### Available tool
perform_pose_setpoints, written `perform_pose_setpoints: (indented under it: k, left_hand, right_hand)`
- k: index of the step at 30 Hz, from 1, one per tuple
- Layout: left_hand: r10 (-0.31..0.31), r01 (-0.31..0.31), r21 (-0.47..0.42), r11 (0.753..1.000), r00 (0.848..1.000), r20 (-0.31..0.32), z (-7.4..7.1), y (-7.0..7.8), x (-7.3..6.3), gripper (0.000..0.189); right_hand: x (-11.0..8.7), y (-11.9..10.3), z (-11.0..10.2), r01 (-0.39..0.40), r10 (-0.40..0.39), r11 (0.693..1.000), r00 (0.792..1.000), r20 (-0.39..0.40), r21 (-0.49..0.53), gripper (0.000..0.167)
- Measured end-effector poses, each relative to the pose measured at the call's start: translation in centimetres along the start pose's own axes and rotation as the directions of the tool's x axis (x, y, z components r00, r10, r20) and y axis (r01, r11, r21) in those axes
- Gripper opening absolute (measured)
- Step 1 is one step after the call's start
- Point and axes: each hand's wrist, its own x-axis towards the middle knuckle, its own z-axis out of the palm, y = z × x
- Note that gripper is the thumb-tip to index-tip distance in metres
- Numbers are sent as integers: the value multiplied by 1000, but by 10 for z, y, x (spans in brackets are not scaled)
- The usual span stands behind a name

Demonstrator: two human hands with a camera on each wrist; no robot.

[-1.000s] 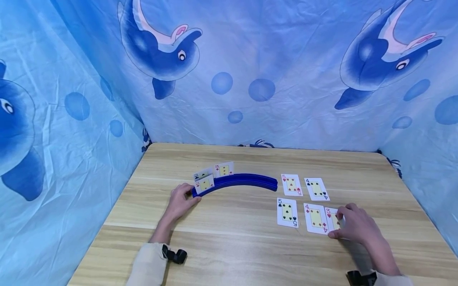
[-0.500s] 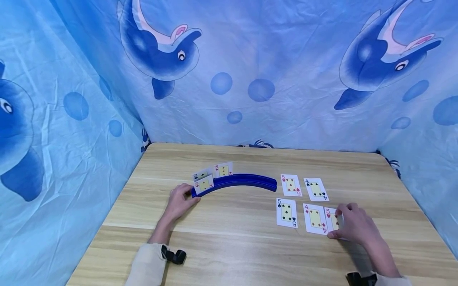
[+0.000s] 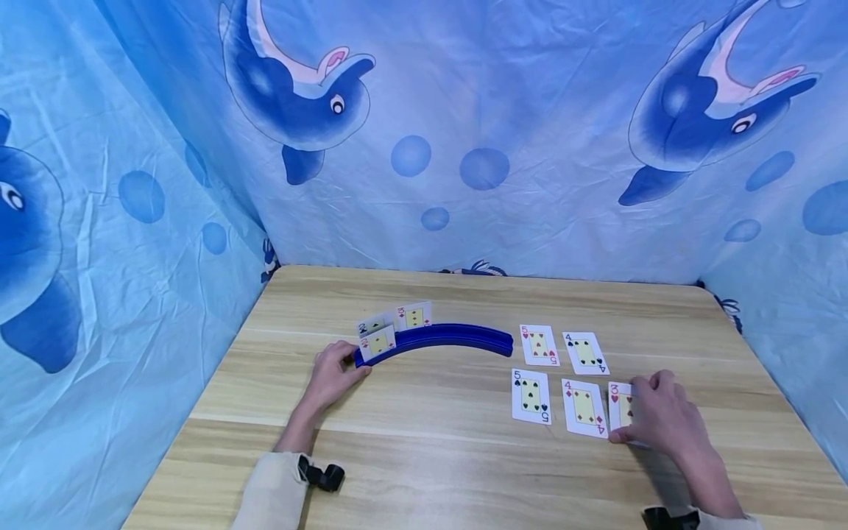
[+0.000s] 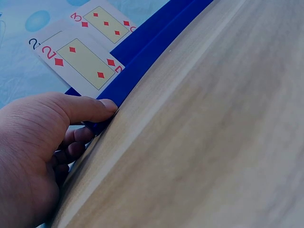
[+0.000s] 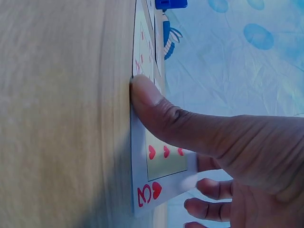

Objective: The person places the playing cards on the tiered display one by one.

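Observation:
In the head view my left hand (image 3: 334, 374) grips the left end of a curved blue card holder (image 3: 457, 336), thumb at the front and fingers beyond. The holder carries a two of diamonds (image 4: 85, 65) in front, a black two (image 4: 35, 42) partly covered behind it, and a three of diamonds (image 4: 104, 24). At the right, my right hand (image 3: 670, 414) pinches the three of hearts (image 5: 165, 166), thumb on its near edge, other fingers at the far side. The hand covers the card's right part. Its right wrist view shows one edge of the card tilted up.
Left of the three of hearts lies the four of diamonds (image 3: 585, 408), beside the five of spades (image 3: 531, 397). Behind them lie the five of hearts (image 3: 539, 345) and a black four (image 3: 586, 353). A blue dolphin-print curtain (image 3: 464, 110) stands behind the wooden table (image 3: 424, 456).
The three of hearts has shifted slightly right with my right hand, opening a narrow gap from the four of diamonds. My left hand stays on the card holder.

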Motion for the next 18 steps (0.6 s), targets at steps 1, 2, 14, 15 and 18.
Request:
perform_pose_setpoints:
  k: [1,2,14,15,18]
  left_hand:
    - [-2,2,-3,1000,1000,0,0,0,0,37]
    - [-4,4,-4,1000,1000,-1,0,0,0,37]
    - [-12,12,-13,1000,1000,2,-1,2,-2,36]
    - [-15,16,-16,1000,1000,5,-1,2,-1,36]
    - [-15,15,-13,1000,1000,6,-1,3,-1,37]
  right_hand:
    - [0,1,-1,-6,6,1000,1000,6,7,94]
    - [1,2,-2,-17,16,1000,1000,18,14,93]
    - [3,28,-22,-82,65,990,987,147,114,60]
    - [1,30,-24,-76,58,989,989,136,128,55]
    - [-2,36,-29,-52,35,986,993,110,158,43]
